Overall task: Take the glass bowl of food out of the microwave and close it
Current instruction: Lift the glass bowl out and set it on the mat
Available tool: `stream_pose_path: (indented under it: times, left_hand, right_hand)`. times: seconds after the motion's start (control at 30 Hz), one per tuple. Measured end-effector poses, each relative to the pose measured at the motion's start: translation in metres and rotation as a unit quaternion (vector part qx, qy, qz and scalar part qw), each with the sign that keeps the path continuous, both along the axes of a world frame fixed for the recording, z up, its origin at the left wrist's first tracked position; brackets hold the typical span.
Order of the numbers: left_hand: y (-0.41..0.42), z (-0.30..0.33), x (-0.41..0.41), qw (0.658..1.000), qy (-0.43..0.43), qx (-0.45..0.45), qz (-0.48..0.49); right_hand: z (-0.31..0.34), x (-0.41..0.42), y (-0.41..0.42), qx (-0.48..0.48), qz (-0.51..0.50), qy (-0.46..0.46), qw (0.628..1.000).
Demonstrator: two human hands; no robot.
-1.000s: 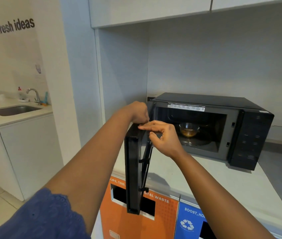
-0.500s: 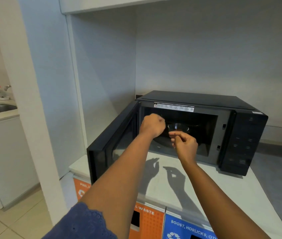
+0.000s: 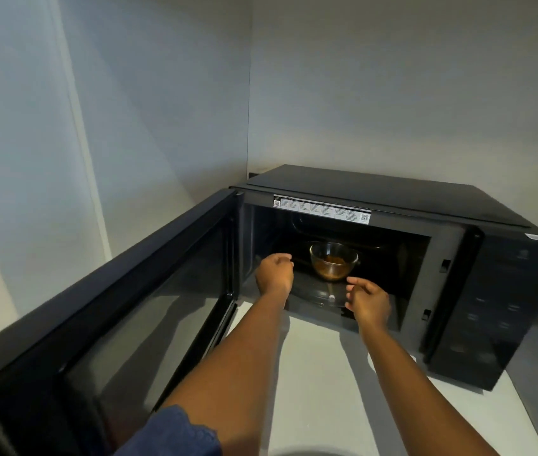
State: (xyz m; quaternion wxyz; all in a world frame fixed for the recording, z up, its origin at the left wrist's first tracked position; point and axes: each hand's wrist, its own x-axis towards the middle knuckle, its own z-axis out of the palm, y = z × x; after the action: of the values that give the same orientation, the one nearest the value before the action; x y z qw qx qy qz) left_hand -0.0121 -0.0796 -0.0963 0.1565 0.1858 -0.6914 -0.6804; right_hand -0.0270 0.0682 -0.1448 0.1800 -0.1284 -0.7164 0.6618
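Observation:
A black microwave (image 3: 504, 291) stands on a white counter in a wall corner, its door (image 3: 103, 311) swung wide open to the left. Inside, on the turntable, sits a clear glass bowl (image 3: 333, 260) with brown food in it. My left hand (image 3: 274, 271) is at the mouth of the cavity, left of the bowl, fingers curled and holding nothing. My right hand (image 3: 368, 302) is at the cavity's front edge, in front of and slightly right of the bowl, fingers apart and empty. Neither hand touches the bowl.
The white counter (image 3: 320, 390) runs in front of the microwave. White walls close in on the left and behind. The open door stretches along the left side towards me. The microwave's control panel (image 3: 491, 311) is on its right.
Both hands have left the door and reached forward to the microwave's opening. The door has swung fully open. The view has moved closer and looks down into the cavity.

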Motion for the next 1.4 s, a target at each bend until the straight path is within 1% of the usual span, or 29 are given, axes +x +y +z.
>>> stream_pose_path:
  times: [0.1,0.23,0.43,0.57,0.67,0.77,0.9,1.0,1.23,1.4]
  left_hand:
    - [0.009,-0.010,-0.027,0.999,-0.014,0.040,-0.010]
    - [0.015,-0.016,-0.057,0.996,-0.020,0.086,-0.017]
    - [0.022,-0.027,-0.098,0.993,-0.035,0.111,-0.031]
    - [0.028,-0.040,-0.121,0.991,-0.048,0.124,-0.032]
    - [0.031,-0.049,-0.133,0.988,-0.055,0.139,-0.042]
    - [0.036,-0.052,-0.142,0.988,-0.061,0.135,-0.045]
    - [0.040,-0.051,-0.145,0.988,-0.075,0.125,-0.046]
    - [0.042,-0.049,-0.146,0.990,-0.066,0.116,-0.053]
    - [0.043,-0.042,-0.138,0.990,-0.076,0.104,-0.059]
    - [0.042,-0.035,-0.120,0.990,-0.055,0.112,-0.061]
  right_hand:
    - [-0.008,-0.031,0.008,-0.016,-0.005,-0.015,1.000]
    - [-0.010,-0.065,0.017,-0.021,0.019,-0.038,0.999]
    - [-0.006,-0.113,0.023,-0.042,0.020,-0.093,0.995]
    - [-0.004,-0.134,0.025,-0.040,0.054,-0.142,0.988]
    - [-0.004,-0.144,0.022,-0.048,0.084,-0.142,0.985]
    - [-0.004,-0.149,0.019,-0.046,0.103,-0.144,0.983]
    - [-0.004,-0.152,0.016,-0.044,0.108,-0.146,0.982]
    - [-0.004,-0.154,0.017,-0.040,0.115,-0.141,0.982]
    - [-0.004,-0.145,0.020,-0.019,0.104,-0.119,0.987]
    - [0.008,-0.125,0.022,0.004,0.079,-0.117,0.990]
